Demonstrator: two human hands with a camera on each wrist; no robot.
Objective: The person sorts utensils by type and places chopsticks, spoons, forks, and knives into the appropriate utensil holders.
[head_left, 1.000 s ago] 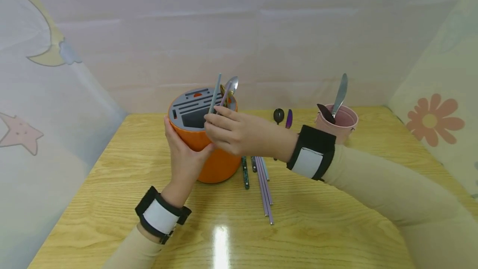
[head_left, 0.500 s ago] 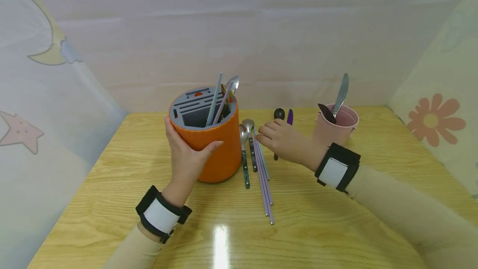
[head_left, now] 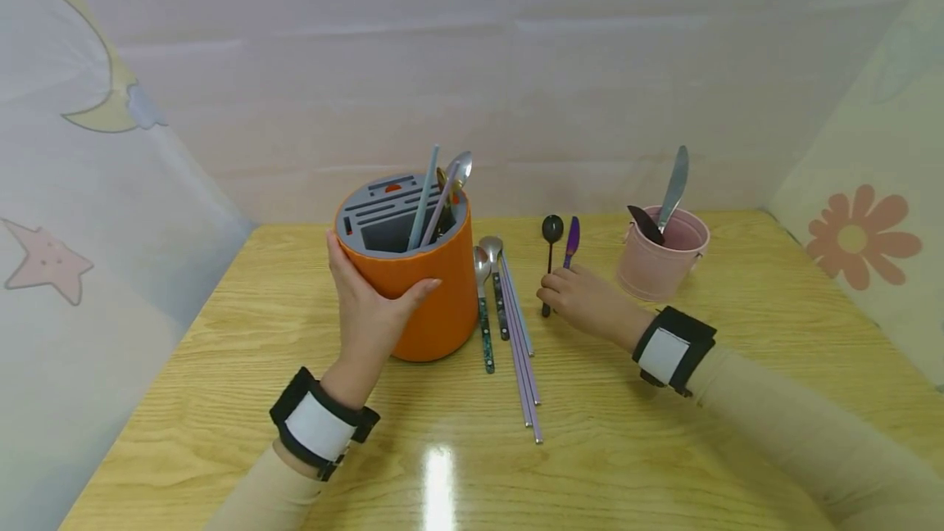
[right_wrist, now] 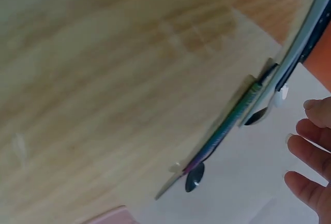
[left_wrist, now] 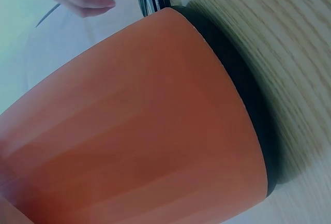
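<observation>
Left hand on orange holder; right hand at black spoon.

Left hand [head_left: 366, 314] curls around the upright orange holder [head_left: 420, 285] on the tabletop [head_left: 649, 433]. Right hand [head_left: 583, 301], fingers curled, touches the black spoon [head_left: 549, 248] handle; whether it grips cannot be told. Purple spoon [head_left: 572, 238] lies just beside.

Right hand [head_left: 583, 301] gone from top of orange holder [head_left: 420, 285], where fingers were at the grey chopstick [head_left: 424, 197] and spoon [head_left: 451, 179] a sec ago; swung right and down over the loose cutlery on the table. Now resting low by handles of black spoon [head_left: 549, 248] and purple utensil [head_left: 571, 240], fingers curled at black spoon's handle end; actual grip unclear.
</observation>
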